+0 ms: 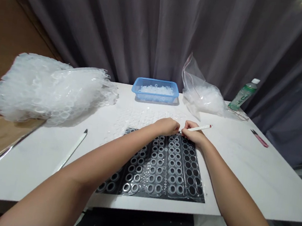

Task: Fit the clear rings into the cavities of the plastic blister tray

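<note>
A black sheet [166,169] with rows of round grey-white rings lies in front of me. Its rightmost columns show dark circles, mostly without a pale ring. My right hand [193,133] is closed around a slim white pen-like tool [201,128] with a reddish end, at the sheet's far right edge. Just beside it, my left hand [168,126] is curled shut at the far edge; whatever its fingertips pinch is hidden. Small clear rings [139,118] are spread on the table behind the sheet.
A blue basket [155,96] of clear pieces stands at the back. Large bundles of clear plastic tubes [54,90] fill the left. To the right are a plastic bag [206,98], a green-labelled bottle [244,94] and pink-handled snips [259,138]. A pale tweezer-like tool [73,149] lies left.
</note>
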Demonstrator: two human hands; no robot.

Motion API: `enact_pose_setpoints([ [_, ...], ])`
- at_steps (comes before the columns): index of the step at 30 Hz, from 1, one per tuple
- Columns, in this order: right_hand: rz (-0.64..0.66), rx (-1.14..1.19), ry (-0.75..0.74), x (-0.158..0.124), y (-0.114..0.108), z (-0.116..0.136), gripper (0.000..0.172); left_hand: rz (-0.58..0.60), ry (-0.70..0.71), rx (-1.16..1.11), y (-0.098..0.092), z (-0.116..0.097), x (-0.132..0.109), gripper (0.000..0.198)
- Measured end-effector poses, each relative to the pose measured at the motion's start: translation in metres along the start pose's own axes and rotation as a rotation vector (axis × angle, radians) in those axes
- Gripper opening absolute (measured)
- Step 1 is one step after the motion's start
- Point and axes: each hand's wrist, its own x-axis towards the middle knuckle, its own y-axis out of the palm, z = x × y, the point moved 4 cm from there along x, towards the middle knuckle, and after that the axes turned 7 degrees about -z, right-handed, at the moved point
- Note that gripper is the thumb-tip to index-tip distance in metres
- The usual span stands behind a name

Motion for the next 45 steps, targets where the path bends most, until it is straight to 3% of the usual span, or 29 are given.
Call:
enact_pose_setpoints([
  [6, -0.019, -0.107, -0.021, 0.000, 0.000, 0.000, 0.013, -0.013, -0.051, -0.093, 0.005, -0.002, 0.006, 0.015],
  [9, -0.016, -0.130, -0.044, 0.001, 0.000, 0.000, 0.014, -0.083, -0.103, -0.182, -0.005, 0.006, 0.006, 0.018],
  [13, -0.032, -0.078, -0.014, -0.003, -0.002, 0.000, 0.013, -0.220, -0.191, -0.321, -0.026, 0.025, 0.002, 0.039],
  [16, -0.024, 0.029, 0.013, -0.010, -0.003, 0.002, 0.011, -0.218, -0.204, -0.376, -0.029, 0.026, -0.004, 0.039],
  [22, 0.031, 0.019, 0.034, -0.015, -0.003, 0.002, 0.013, -0.084, -0.128, -0.301, -0.012, 0.007, -0.010, 0.027],
  [30, 0.038, 0.006, 0.021, -0.014, -0.003, 0.003, 0.014, -0.136, -0.060, -0.194, -0.009, 0.004, -0.007, 0.011],
  [34, 0.044, -0.003, 0.012, -0.016, -0.003, 0.005, 0.014, -0.228, -0.060, -0.159, -0.014, 0.010, -0.007, 0.025],
  [37, 0.026, -0.010, 0.010, -0.018, -0.005, 0.003, 0.013, -0.222, 0.050, -0.133, -0.022, 0.012, -0.031, 0.025],
  [41, 0.012, -0.034, 0.020, -0.022, -0.007, 0.000, 0.012, -0.006, 0.191, -0.340, -0.025, 0.008, -0.105, 0.023],
  [45, 0.014, -0.058, 0.025, -0.025, -0.009, 0.000, 0.013, 0.215, 0.127, -0.521, -0.016, 0.005, -0.176, 0.023],
])
